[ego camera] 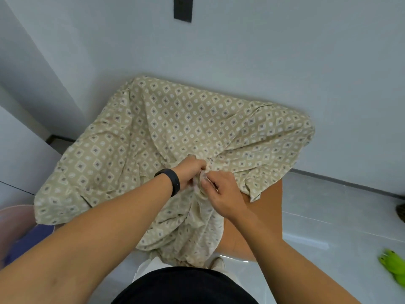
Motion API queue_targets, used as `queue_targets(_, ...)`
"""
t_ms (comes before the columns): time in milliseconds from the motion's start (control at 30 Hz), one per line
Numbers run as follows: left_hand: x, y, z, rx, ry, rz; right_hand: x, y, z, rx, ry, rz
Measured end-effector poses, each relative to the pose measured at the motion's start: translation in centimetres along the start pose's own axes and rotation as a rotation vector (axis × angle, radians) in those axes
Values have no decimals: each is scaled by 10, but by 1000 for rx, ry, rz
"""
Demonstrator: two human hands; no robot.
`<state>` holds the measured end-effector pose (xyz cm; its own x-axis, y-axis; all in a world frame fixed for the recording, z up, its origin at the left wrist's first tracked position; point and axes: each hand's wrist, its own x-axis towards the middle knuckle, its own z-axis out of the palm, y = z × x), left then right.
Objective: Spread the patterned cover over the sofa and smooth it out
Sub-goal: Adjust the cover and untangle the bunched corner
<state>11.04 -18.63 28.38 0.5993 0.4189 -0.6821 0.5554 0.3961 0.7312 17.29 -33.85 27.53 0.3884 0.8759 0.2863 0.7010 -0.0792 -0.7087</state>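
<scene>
A beige cover (166,128) printed with small diamonds lies draped over an orange-brown sofa (265,207), hiding most of it; only the sofa's right front part shows. The cloth is bunched and creased in the middle and hangs down the front toward my legs. My left hand (189,172), with a black band on its wrist, is closed on a gathered fold at the centre. My right hand (221,194) pinches the same bunch just beside it, fingers touching the cloth.
The sofa stands against a pale wall (263,51) with a black wall plate (183,8) high up. A pinkish basket (15,229) with blue cloth sits at the left. A green toy (393,267) lies on the light tiled floor (328,216) at the right.
</scene>
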Motion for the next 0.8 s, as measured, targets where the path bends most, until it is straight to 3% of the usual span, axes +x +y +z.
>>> queue_targets(67, 2, 0, 6, -122, 24, 40, -10, 10, -9, 160, 18, 213)
queue_targets(167, 4, -1, 10, -390, -111, 11, -9, 30, -18, 447, 253, 800)
queue_targets(233, 2, -2, 8, -461, -155, -19, -4, 48, -18, 555, 110, 1103)
queue_targets(300, 0, -5, 1, -497, -218, -31, -1, 57, -11, 680, -170, 1231)
queue_targets(400, 9, -15, -13, -525, -349, -28, 1, 73, 15, 817, -327, 1292)
queue_targets(533, 17, -28, -28, -508, -335, -22, 10, 81, 48, 832, -368, 1300)
queue_targets(600, 19, -31, -29, -469, -255, -50, 13, 94, 60, 837, -204, 1354)
queue_targets(667, 18, -32, -31, -369, -43, -101, 17, 90, 51, 796, 30, 1383)
queue_targets(733, 21, -37, -31, -249, 229, -145, 21, 73, 29, 697, 286, 1271)
queue_targets(800, 25, -44, -31, -117, 349, -154, 20, 53, 11, 508, 428, 1043)
